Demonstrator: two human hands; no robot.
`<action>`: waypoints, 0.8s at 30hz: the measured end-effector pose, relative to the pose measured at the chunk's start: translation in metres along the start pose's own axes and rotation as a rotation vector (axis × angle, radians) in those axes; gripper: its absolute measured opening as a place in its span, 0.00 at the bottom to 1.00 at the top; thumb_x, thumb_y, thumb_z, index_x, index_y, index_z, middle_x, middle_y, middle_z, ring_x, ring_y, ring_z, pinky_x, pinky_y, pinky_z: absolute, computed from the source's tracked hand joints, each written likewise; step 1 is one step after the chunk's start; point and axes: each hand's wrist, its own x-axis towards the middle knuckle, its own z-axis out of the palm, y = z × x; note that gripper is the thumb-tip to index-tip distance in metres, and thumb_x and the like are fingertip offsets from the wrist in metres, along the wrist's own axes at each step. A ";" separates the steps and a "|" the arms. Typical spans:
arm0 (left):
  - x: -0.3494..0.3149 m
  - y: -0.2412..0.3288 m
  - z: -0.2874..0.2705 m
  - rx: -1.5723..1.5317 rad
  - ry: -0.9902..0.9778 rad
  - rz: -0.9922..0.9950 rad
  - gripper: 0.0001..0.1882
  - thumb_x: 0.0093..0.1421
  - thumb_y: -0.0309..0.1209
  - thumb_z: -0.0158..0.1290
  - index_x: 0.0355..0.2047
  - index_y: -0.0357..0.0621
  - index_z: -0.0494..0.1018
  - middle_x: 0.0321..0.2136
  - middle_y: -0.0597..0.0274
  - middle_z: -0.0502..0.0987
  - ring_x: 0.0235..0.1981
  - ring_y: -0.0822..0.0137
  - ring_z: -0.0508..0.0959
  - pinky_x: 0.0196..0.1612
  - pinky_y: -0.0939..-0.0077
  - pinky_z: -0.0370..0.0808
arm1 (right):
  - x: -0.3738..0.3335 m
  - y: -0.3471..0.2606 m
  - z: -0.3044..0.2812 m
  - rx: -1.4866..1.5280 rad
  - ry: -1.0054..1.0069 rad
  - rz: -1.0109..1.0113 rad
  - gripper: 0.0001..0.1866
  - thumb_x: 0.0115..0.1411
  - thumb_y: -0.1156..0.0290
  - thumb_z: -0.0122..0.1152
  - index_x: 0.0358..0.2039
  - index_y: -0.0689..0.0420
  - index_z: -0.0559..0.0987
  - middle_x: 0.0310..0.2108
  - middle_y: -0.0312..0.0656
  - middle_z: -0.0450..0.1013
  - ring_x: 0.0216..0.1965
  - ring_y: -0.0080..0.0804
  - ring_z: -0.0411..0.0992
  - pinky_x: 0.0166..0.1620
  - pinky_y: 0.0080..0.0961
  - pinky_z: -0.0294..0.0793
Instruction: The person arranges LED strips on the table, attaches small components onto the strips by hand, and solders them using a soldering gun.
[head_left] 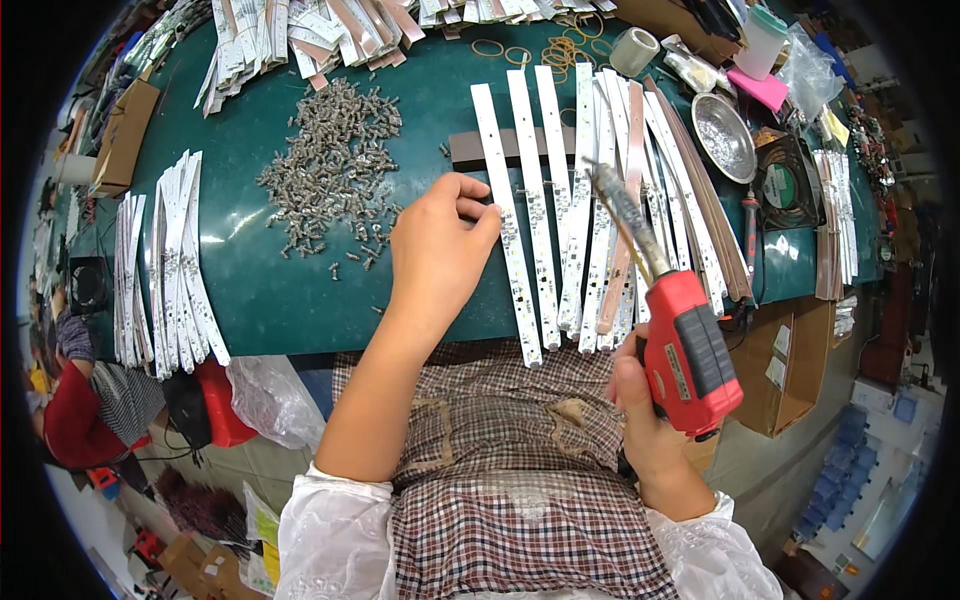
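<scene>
My right hand [650, 430] is wrapped around the grip of a red and black soldering gun [690, 350]. Its metal tip points up and away, over the LED strips. These strips are narrow white circuit boards [548, 215] lying side by side, some crossing in a fanned bundle. My left hand [445, 245] is closed, thumb and fingers bent together at the left edge of the leftmost strip [505, 200]; anything pinched there is hidden. Under the strips' upper part lies a dark bar [480, 150]. Left of my hand spreads a pile of small metal parts [335, 160].
More strips are heaped along the far edge [260, 45] and stacked at the left [180, 270]. Rubber bands [565, 50], a round metal dish [722, 138], a fan [788, 185] and a red-handled screwdriver [750, 225] sit toward the right. A person in red is at far left.
</scene>
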 end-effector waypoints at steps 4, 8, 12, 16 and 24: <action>-0.003 0.005 -0.004 0.143 0.068 0.122 0.11 0.54 0.24 0.57 0.39 0.41 0.78 0.34 0.62 0.80 0.23 0.75 0.78 0.31 0.79 0.74 | -0.003 0.005 0.003 0.080 -0.011 0.121 0.05 0.60 0.74 0.61 0.34 0.60 0.74 0.27 0.36 0.69 0.27 0.23 0.68 0.30 0.25 0.67; 0.000 -0.003 -0.005 0.067 -0.028 0.140 0.12 0.53 0.23 0.56 0.39 0.43 0.78 0.36 0.64 0.80 0.22 0.76 0.75 0.32 0.80 0.73 | -0.004 0.022 0.008 -0.077 0.022 0.080 0.07 0.56 0.76 0.64 0.35 0.62 0.77 0.27 0.38 0.72 0.27 0.25 0.71 0.30 0.25 0.69; 0.000 -0.006 -0.004 0.023 -0.036 0.135 0.13 0.52 0.22 0.56 0.39 0.43 0.79 0.35 0.64 0.80 0.22 0.77 0.74 0.31 0.81 0.73 | -0.002 0.024 0.013 -0.028 0.013 0.149 0.08 0.55 0.77 0.66 0.35 0.63 0.78 0.28 0.39 0.74 0.27 0.25 0.72 0.31 0.24 0.71; 0.001 -0.010 -0.004 -0.004 -0.024 0.164 0.13 0.52 0.22 0.56 0.39 0.43 0.80 0.34 0.64 0.80 0.22 0.77 0.74 0.31 0.82 0.73 | 0.003 0.022 0.015 -0.039 -0.020 0.169 0.09 0.54 0.77 0.67 0.35 0.64 0.78 0.28 0.39 0.74 0.26 0.23 0.72 0.31 0.21 0.71; 0.001 -0.009 -0.004 -0.001 -0.019 0.158 0.12 0.52 0.22 0.56 0.38 0.44 0.80 0.34 0.64 0.80 0.22 0.78 0.73 0.30 0.83 0.72 | 0.007 0.021 0.021 0.008 -0.020 0.232 0.09 0.54 0.77 0.68 0.34 0.64 0.77 0.26 0.36 0.75 0.26 0.18 0.71 0.30 0.19 0.71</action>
